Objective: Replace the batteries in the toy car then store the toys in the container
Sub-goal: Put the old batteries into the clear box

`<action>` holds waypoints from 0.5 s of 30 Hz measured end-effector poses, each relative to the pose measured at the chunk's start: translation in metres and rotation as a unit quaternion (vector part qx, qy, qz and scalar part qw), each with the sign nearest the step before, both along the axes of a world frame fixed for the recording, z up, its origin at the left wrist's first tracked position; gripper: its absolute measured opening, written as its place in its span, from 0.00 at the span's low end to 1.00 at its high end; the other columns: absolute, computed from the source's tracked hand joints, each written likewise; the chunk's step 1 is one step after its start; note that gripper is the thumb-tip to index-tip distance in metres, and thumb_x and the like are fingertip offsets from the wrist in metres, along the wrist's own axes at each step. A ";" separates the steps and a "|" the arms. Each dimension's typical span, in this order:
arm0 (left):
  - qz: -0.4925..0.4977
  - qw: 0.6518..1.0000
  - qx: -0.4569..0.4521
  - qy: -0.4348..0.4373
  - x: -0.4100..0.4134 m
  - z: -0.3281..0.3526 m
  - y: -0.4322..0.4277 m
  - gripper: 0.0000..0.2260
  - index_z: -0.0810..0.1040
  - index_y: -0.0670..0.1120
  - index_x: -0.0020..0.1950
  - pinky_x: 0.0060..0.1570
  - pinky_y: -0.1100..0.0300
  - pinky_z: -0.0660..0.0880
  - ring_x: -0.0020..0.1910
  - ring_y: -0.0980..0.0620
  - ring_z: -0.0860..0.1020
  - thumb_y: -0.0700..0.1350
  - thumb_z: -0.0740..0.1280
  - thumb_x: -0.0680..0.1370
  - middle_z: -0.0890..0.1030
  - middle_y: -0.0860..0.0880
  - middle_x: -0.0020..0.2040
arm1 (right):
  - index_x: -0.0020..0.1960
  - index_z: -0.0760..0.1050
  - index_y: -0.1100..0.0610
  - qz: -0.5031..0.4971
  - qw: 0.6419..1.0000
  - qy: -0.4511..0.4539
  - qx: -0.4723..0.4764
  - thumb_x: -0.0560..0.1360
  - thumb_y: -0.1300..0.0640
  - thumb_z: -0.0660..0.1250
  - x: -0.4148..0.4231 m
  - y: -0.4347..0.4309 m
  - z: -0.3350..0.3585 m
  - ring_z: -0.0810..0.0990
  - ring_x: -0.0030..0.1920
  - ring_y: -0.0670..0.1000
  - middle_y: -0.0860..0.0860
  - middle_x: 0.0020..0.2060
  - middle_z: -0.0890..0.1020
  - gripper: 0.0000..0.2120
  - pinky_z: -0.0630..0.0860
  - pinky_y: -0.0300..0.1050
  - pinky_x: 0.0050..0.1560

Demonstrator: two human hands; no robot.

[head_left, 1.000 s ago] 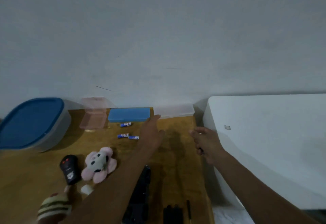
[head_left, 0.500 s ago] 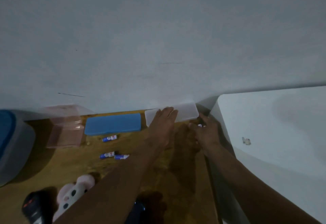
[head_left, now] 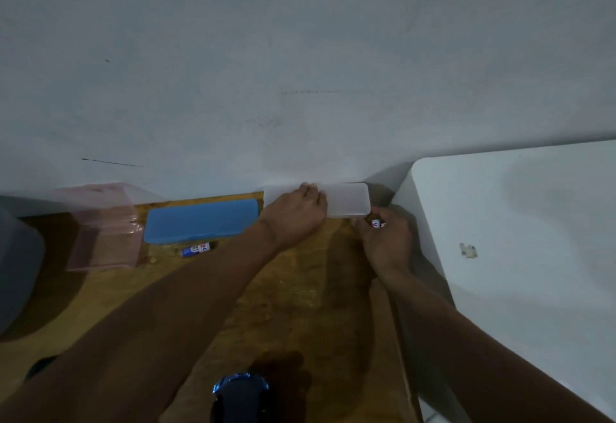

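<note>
Since the earlier frames, the left hand [head_left: 295, 214] has been carried forward from the middle of the desk [head_left: 300, 289] to the far edge by the wall, where it is now laid flat, fingers extended, over the translucent white case [head_left: 350, 201] at centre frame. The right hand [head_left: 386, 239] has been brought up just beside the case's near right corner; it is curled, and small batteries [head_left: 376, 223] (white and red ends only are visible) are pinched at its fingertips. From this it is judged that the batteries are about to be put away in the case or that the case is being opened, so the battery swap would seem to be under way; which batteries these are cannot be told.

The case is seen shut, and its contents cannot be made out through the frosted plastic. To its left a blue case [head_left: 201, 224] is lying closed, with one loose battery [head_left: 196, 249] just in front of it. Further left a pink clear box [head_left: 100, 236] is standing open, and nothing can be seen in it. The large container [head_left: 16, 272] is cropped at the left edge of the frame, so its contents are hidden. The toy car [head_left: 240, 396] is resting on the desk at bottom centre, well apart from both hands, and not yet stored.
</note>
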State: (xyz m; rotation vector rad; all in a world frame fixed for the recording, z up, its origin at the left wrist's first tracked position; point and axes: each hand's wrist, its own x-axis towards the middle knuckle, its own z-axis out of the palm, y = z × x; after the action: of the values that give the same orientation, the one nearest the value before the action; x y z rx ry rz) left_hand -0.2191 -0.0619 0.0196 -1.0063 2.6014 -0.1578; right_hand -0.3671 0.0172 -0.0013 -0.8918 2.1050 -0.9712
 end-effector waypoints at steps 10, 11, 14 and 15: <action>-0.192 0.967 -0.139 -0.092 -0.006 0.025 -0.007 0.17 0.85 0.33 0.42 0.24 0.55 0.77 0.27 0.41 0.82 0.39 0.82 0.57 0.83 0.35 0.33 | 0.50 0.82 0.59 -0.019 0.999 0.032 -0.011 0.74 0.56 0.72 0.000 -0.004 -0.004 0.80 0.43 0.49 0.54 0.49 0.85 0.08 0.77 0.40 0.48; -0.193 0.967 -0.141 -0.089 -0.007 0.024 -0.007 0.17 0.84 0.32 0.42 0.23 0.55 0.77 0.26 0.41 0.82 0.38 0.82 0.57 0.83 0.35 0.32 | 0.51 0.82 0.59 -0.021 0.999 0.036 -0.010 0.74 0.56 0.72 0.000 -0.004 -0.004 0.81 0.44 0.51 0.54 0.49 0.85 0.08 0.77 0.41 0.49; -0.200 0.967 -0.142 -0.070 -0.006 0.023 -0.007 0.16 0.84 0.31 0.41 0.22 0.55 0.76 0.26 0.40 0.81 0.37 0.81 0.58 0.82 0.35 0.32 | 0.52 0.81 0.59 -0.021 0.999 0.044 -0.008 0.75 0.56 0.71 0.000 -0.003 -0.004 0.82 0.47 0.53 0.55 0.51 0.84 0.09 0.78 0.45 0.53; -0.201 0.967 -0.142 -0.064 -0.006 0.022 -0.009 0.15 0.84 0.32 0.41 0.22 0.56 0.76 0.26 0.41 0.81 0.37 0.80 0.58 0.82 0.35 0.31 | 0.52 0.81 0.60 -0.019 0.999 0.047 -0.012 0.75 0.57 0.71 0.000 -0.003 -0.004 0.82 0.47 0.53 0.55 0.51 0.84 0.09 0.78 0.45 0.53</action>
State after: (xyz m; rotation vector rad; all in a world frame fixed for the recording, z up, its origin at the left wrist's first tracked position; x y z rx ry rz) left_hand -0.2246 -0.0705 0.0418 -0.5113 2.6778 -0.6885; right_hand -0.3673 0.0140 -0.0051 -0.9283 2.2002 -0.9927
